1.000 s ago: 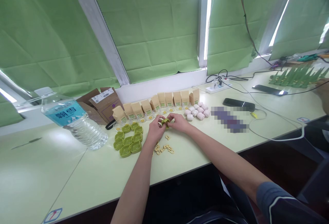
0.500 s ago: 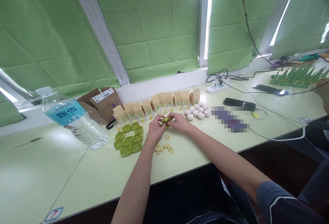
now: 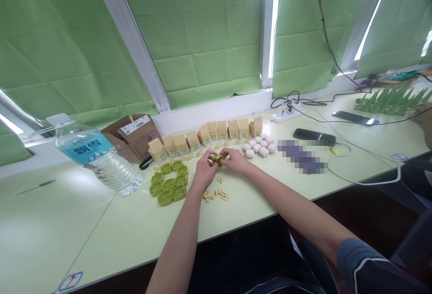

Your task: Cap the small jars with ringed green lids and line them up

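Note:
Both my left hand (image 3: 206, 168) and my right hand (image 3: 233, 160) are closed on one small olive-green plastic case (image 3: 218, 159), held between the fingertips just above the table. The fingers cover much of it. Left of my hands sit several olive-green open cases (image 3: 168, 183) of the same colour, grouped in a cluster. Below my hands lie several pale yellow plastic loops (image 3: 216, 195), with a single yellow loop (image 3: 220, 180) a little apart. Several white and pinkish rounded pieces (image 3: 259, 145) are piled to the right of my right hand.
Behind my hands stands a row of kraft paper bags (image 3: 205, 135). To the left are a cardboard box (image 3: 138, 138), a tilted large water bottle (image 3: 101, 159) and a thin pen-like tool (image 3: 35, 187). Rightward lie a black phone (image 3: 313, 137), cables and a power strip (image 3: 286, 115). Another person's hand (image 3: 423, 118) shows far right.
My fingers have shifted very slightly on the green case. Nothing else has visibly moved.

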Demonstrator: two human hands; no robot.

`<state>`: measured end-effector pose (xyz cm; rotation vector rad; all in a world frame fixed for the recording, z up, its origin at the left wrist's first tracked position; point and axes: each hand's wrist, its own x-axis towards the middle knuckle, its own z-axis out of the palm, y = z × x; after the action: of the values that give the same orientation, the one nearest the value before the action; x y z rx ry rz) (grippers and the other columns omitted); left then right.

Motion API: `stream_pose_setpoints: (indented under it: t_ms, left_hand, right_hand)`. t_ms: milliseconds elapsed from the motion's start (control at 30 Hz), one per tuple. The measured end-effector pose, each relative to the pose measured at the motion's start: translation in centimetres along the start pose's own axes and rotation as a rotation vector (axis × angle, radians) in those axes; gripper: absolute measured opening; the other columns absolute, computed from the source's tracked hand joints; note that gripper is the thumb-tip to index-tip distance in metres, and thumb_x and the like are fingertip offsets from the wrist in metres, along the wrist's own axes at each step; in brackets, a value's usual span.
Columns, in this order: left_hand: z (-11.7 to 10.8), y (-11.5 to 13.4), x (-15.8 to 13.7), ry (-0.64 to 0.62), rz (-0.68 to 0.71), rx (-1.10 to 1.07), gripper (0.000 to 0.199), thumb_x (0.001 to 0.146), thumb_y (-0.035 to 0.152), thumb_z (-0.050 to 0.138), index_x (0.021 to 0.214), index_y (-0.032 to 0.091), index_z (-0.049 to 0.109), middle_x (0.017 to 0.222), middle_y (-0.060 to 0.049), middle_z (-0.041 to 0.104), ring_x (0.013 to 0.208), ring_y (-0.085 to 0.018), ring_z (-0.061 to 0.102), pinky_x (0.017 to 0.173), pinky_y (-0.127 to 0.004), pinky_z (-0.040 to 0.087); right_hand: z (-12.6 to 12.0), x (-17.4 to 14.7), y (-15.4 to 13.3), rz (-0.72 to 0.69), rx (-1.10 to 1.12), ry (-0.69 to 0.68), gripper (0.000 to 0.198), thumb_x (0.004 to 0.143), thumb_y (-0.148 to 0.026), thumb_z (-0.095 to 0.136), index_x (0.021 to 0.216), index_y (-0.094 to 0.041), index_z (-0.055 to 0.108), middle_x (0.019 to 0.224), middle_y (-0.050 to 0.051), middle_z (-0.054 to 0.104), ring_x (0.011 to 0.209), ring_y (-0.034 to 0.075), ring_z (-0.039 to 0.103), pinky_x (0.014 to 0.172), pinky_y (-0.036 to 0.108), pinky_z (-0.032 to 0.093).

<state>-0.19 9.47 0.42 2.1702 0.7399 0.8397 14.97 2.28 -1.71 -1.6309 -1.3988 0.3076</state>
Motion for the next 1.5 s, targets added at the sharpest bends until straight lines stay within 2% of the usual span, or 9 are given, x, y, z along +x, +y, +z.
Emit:
stream_pose_setpoints:
  t_ms: [533,667,867,1033,1167,1400,1500]
  left_hand:
    - [0.2,-0.3,0.0,0.002,0.042,0.050,0.022,0.078,0.018,0.057,0.099,0.022,0.062,0.079,0.001,0.064,0.063,-0.011,0.051,0.065,-0.024,0.044]
    - [0.2,-0.4,0.1,0.035,0.054,0.066,0.020,0.080,0.018,0.056,0.098,0.022,0.062,0.082,0.000,0.064,0.065,-0.011,0.053,0.068,-0.025,0.045]
    - [-0.1,-0.6,0.2,0.128,0.017,0.090,0.019,0.082,0.018,0.053,0.099,0.022,0.062,0.087,-0.001,0.063,0.063,-0.011,0.054,0.070,-0.027,0.046]
    - [-0.1,-0.8,0.2,0.140,-0.017,0.103,0.024,0.080,0.015,0.055,0.102,0.021,0.062,0.091,-0.003,0.062,0.065,-0.012,0.057,0.071,-0.028,0.048]
    - [0.0,-0.7,0.2,0.103,0.026,0.070,0.027,0.082,0.019,0.057,0.108,0.022,0.062,0.100,-0.005,0.062,0.067,-0.012,0.058,0.070,-0.028,0.050]
    - [0.1,-0.1,0.1,0.072,0.059,-0.039,0.030,0.084,0.019,0.055,0.113,0.022,0.060,0.101,-0.006,0.064,0.072,-0.013,0.062,0.070,-0.027,0.051]
    - [0.1,-0.2,0.1,0.049,0.062,-0.035,0.034,0.080,0.011,0.052,0.112,0.022,0.061,0.099,-0.005,0.065,0.069,-0.011,0.060,0.068,-0.026,0.050]
  right_hand:
    - [-0.1,-0.1,-0.4,0.047,-0.037,-0.004,0.007,0.078,-0.028,0.066,0.082,-0.021,0.065,0.085,-0.002,0.072,0.079,0.015,0.064,0.070,0.025,0.044]
    - [-0.1,-0.1,-0.3,0.054,-0.056,-0.005,0.017,0.080,-0.028,0.067,0.097,-0.025,0.066,0.088,-0.002,0.074,0.082,0.017,0.066,0.071,0.027,0.045]
    - [0.1,-0.3,-0.3,0.035,-0.030,-0.028,0.044,0.080,-0.032,0.070,0.122,-0.030,0.056,0.095,-0.002,0.074,0.080,0.017,0.066,0.070,0.027,0.046]
    - [0.1,-0.5,-0.4,-0.020,-0.035,-0.085,0.057,0.077,-0.037,0.075,0.130,-0.031,0.054,0.100,-0.001,0.074,0.087,0.019,0.067,0.075,0.029,0.048]
    - [-0.1,-0.5,-0.6,-0.022,-0.047,-0.104,0.060,0.075,-0.043,0.076,0.130,-0.030,0.055,0.102,0.001,0.073,0.097,0.023,0.067,0.080,0.032,0.049]
    - [-0.4,-0.7,-1.0,0.014,-0.039,-0.118,0.055,0.084,-0.045,0.067,0.134,-0.030,0.052,0.110,0.004,0.070,0.084,0.019,0.068,0.076,0.032,0.050]
    - [-0.3,-0.6,-0.8,0.004,-0.066,-0.106,0.054,0.083,-0.041,0.069,0.133,-0.030,0.052,0.115,0.004,0.069,0.090,0.020,0.067,0.079,0.033,0.051]
